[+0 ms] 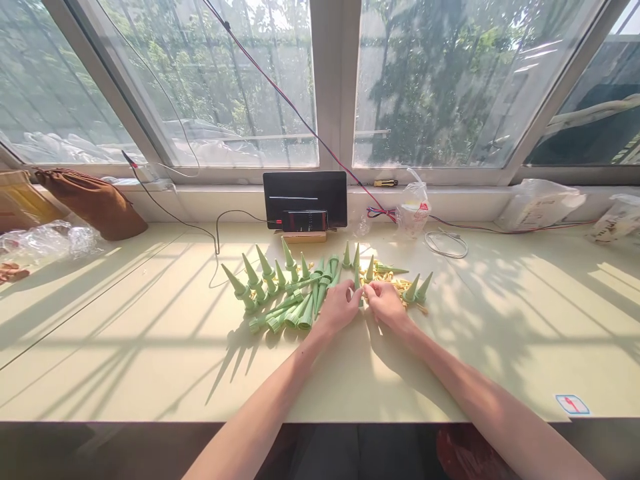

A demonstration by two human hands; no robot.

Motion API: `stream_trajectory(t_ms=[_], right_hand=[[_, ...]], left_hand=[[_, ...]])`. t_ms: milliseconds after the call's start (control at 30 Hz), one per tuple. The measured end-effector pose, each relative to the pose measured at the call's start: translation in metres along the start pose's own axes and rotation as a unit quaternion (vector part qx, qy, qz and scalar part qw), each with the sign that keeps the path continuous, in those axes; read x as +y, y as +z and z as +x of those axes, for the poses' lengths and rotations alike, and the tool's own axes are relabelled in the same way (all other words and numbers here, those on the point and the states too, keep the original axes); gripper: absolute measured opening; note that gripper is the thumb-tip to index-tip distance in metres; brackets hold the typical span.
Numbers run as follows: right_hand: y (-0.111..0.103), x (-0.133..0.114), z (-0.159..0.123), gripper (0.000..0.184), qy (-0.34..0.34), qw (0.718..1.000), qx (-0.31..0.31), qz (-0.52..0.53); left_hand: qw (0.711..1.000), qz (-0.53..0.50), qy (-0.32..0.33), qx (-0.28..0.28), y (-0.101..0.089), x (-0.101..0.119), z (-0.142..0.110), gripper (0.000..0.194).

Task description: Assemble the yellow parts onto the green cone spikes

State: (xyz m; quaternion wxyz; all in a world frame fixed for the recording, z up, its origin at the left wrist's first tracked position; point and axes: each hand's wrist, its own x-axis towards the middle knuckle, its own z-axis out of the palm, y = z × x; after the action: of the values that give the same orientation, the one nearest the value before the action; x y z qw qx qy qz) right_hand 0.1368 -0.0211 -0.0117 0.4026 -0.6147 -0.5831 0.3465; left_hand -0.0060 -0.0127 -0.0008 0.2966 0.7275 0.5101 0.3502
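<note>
My left hand (341, 308) is closed around the lower part of a green plastic spike (357, 277), which points upward. Close beside it, the fingers of my right hand (385, 304) are pinched together near the spike's base; whatever they hold is too small to make out. To the left lies a heap of hollow green cone-shaped spikes (300, 310), with several others (267, 267) standing point up behind it. Small yellow pieces (400, 283) are spread behind and beside my right hand, partly hidden by it. Two green spikes (417, 288) stand at their right edge.
A black tablet (305, 190) with a phone (305, 221) before it stands by the window. A plastic-wrapped cup (414, 207), a coiled white cable (446, 245) and plastic bags (540, 203) are along the back right. A brown drawstring pouch (95, 200) lies far left.
</note>
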Motion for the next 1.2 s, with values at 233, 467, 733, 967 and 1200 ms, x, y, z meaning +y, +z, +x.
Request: stream_trajectory(t_ms=[233,467,733,967,1200], right_hand=[[-0.002,0.004,0.002,0.033,-0.002,1.0,-0.005,0.016],[-0.005,0.006,0.002,0.032,0.01,1.0,-0.006,0.028],[-0.007,0.007,-0.001,0.032,0.023,0.999,-0.024,0.033],[-0.005,0.006,-0.003,0.034,0.012,0.998,-0.013,0.052],[-0.004,0.003,0.0,0.04,-0.044,0.997,0.036,0.047]], left_hand=[[1.0,-0.013,0.002,-0.002,0.001,0.006,-0.004,0.034],[1.0,-0.014,-0.01,-0.01,0.005,0.006,-0.006,0.033],[1.0,-0.026,-0.005,-0.016,0.005,0.007,-0.008,0.029],[0.998,-0.064,-0.018,-0.005,0.006,0.005,-0.008,0.013],[0.982,-0.178,-0.059,-0.004,-0.001,0.013,-0.006,0.034]])
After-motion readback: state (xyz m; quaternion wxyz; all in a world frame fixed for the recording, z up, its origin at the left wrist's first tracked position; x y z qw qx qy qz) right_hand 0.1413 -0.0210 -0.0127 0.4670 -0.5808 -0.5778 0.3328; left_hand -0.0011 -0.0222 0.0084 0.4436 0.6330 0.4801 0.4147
